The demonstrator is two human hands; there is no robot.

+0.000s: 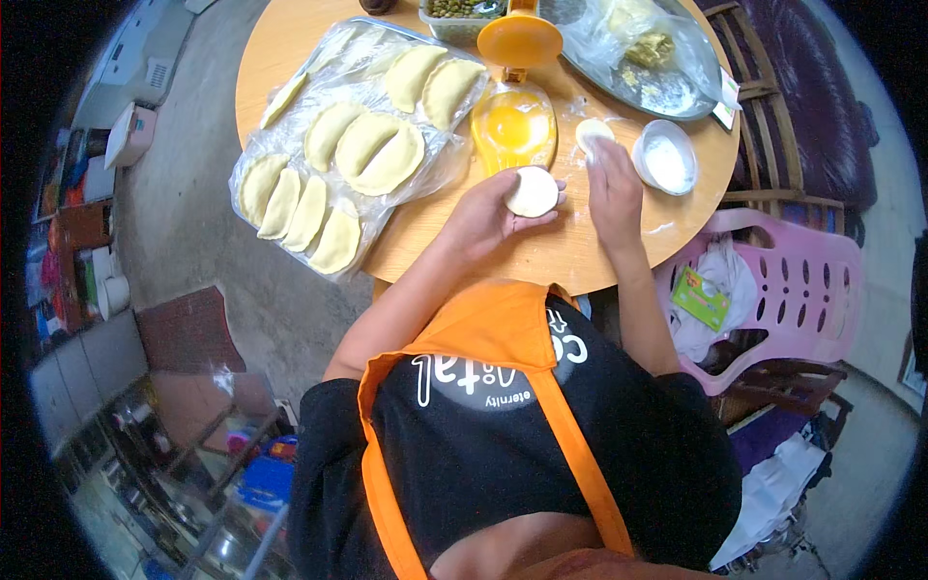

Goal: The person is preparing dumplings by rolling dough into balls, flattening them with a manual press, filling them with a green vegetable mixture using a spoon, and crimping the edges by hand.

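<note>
My left hand (487,216) holds a pale dough round (532,193) up on its fingers, just in front of the press. With its fingers together and slightly blurred, my right hand (616,192) reaches to a smaller dough piece (594,132) on the tabletop. The fingertips touch this piece, but whether they grip it cannot be told. Between and beyond the hands lies an orange plastic dough press (513,127), its round lid (519,41) raised and clear film over its base. Right of my right hand stands a clear tub of white powder (665,161).
A film-covered tray (388,217) bears several folded half-moon dumplings (337,239) at the left. Farther back are a container of chopped green filling (464,11) and an oval metal tray (678,101) with bagged dough (649,47). A pink plastic chair (812,297) stands beside the round wooden table (428,250).
</note>
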